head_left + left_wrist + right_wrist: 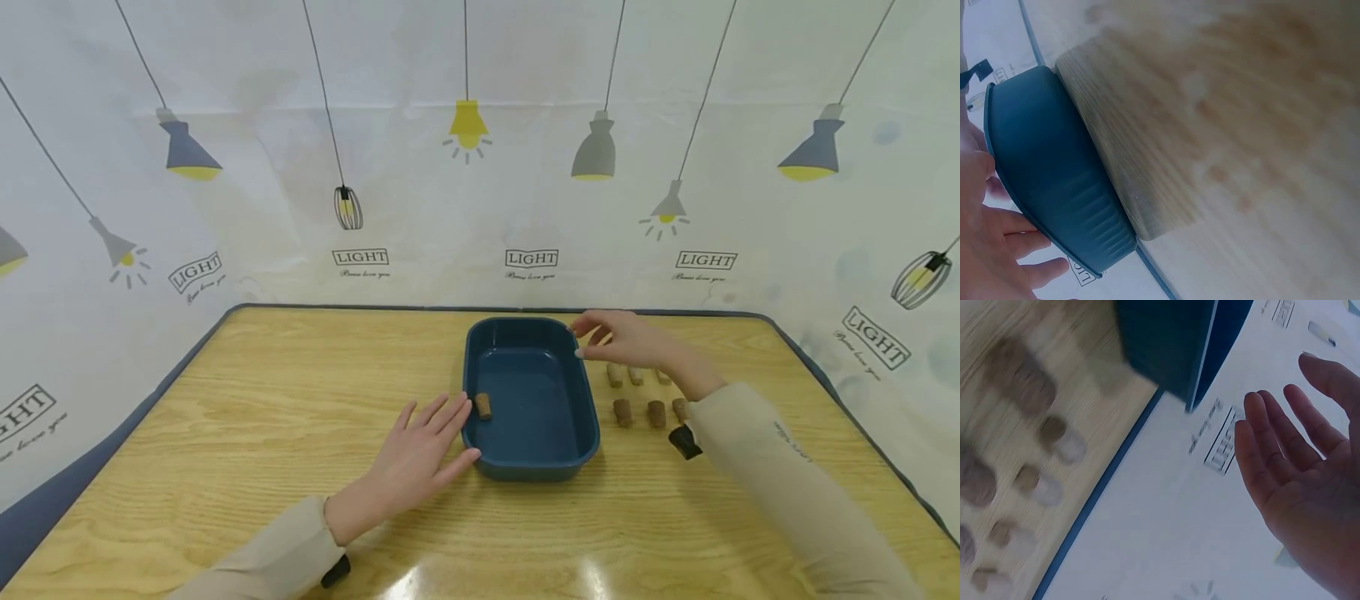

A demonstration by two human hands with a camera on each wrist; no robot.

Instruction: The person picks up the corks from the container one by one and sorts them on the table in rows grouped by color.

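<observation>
A deep blue rectangular basin (528,472) stands on the wooden table. Inside it, by the left wall, lies a brown cork stopper (483,407). My left hand (420,454) is spread at the basin's left side, its fingertips right at the rim. In the left wrist view, those extended fingers lie along the edge of the basin (1054,162). Over the far right rim hovers my right hand (618,337), fingers loosely bent. The right wrist view shows that hand (1310,462) with its palm bare and thumb apart from the fingers.
Right of the basin, several corks stand in two rows: brown ones (622,412) nearer, and ones with pale bodies (1072,447) behind, partly under my right arm. A lamp-patterned backdrop (420,167) rises behind the table's far edge. Bare wood (300,400) lies to the left.
</observation>
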